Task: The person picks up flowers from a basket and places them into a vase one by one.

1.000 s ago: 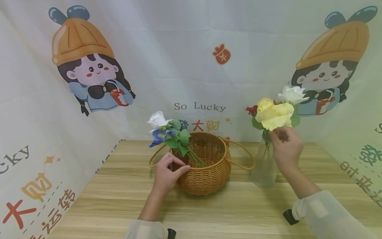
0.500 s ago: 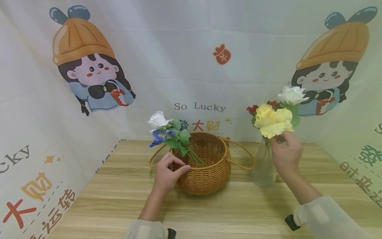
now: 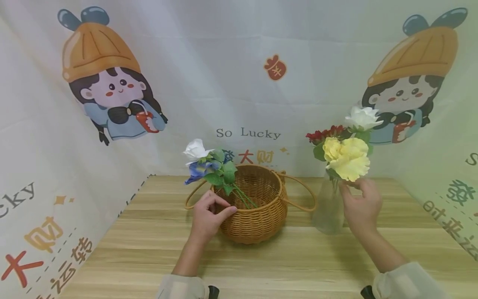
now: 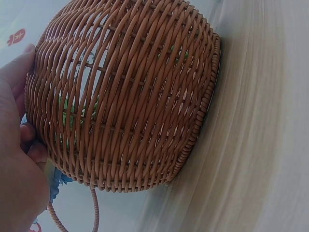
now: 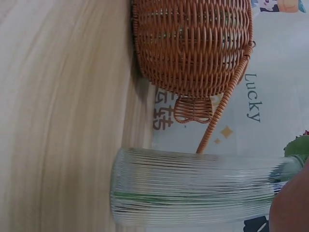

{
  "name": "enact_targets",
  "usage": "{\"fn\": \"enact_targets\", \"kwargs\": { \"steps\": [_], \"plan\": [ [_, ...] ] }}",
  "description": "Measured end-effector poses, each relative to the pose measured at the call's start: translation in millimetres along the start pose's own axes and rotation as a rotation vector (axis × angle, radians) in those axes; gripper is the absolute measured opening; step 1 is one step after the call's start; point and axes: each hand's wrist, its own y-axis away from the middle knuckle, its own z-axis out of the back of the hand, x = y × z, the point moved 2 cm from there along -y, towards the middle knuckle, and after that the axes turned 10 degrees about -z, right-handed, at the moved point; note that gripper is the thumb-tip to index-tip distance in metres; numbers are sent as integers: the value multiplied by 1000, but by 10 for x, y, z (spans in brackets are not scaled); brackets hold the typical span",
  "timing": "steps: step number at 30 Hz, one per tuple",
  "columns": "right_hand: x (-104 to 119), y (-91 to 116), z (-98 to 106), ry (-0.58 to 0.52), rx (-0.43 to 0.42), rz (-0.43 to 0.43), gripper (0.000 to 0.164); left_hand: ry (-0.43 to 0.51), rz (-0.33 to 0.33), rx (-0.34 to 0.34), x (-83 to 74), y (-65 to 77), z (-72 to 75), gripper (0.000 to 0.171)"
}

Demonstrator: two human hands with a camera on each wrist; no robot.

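My left hand (image 3: 207,214) pinches the near left rim of a round wicker basket (image 3: 257,226) between thumb and fingers. A white rose (image 3: 197,150) and a blue flower (image 3: 201,171) lean out over the basket's left side, their green stems running inside. On the right, a ribbed clear vase (image 5: 193,188) stands upright, with a green stem showing through its wall. My right hand (image 3: 362,203) pinches just under the yellow flower (image 3: 349,160), at the vase's mouth; the bloom hides part of the grip. A white rose (image 3: 363,118) and red flowers (image 3: 325,133) rise behind it.
The basket's loop handle (image 3: 301,195) hangs out to the right, near the vase. Both stand on a wood-grain table (image 3: 291,265). A printed cloth (image 3: 231,91) hangs behind and at both sides.
My right hand and the yellow flower have come down toward the vase's mouth, uncovering more of the red flowers. My left hand stays at the basket's rim.
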Motion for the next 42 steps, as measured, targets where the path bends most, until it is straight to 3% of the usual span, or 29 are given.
{"fn": "enact_targets", "kwargs": {
  "steps": [6, 11, 21, 27, 35, 42],
  "plan": [
    [-27, 111, 10, 10, 38, -59, 11, -5, 0, 0, 1, 2, -2, 16],
    [-51, 202, -65, -18, 69, -57, 11, -6, 2, 0, -2, -2, -6, 17],
    [98, 327, -340, -120, 138, -8, 15, -6, 6, 7, -14, 1, 3, 17],
    [187, 383, -507, -120, 179, 50, 18, -8, -4, 10, -21, -2, 12, 17],
    [326, 420, -776, -64, 294, 30, 17, -6, -10, 13, -32, -6, 32, 17],
    [442, 486, -986, -128, 340, 37, 16, -9, -18, 20, -29, -10, 32, 17]
  ]
}}
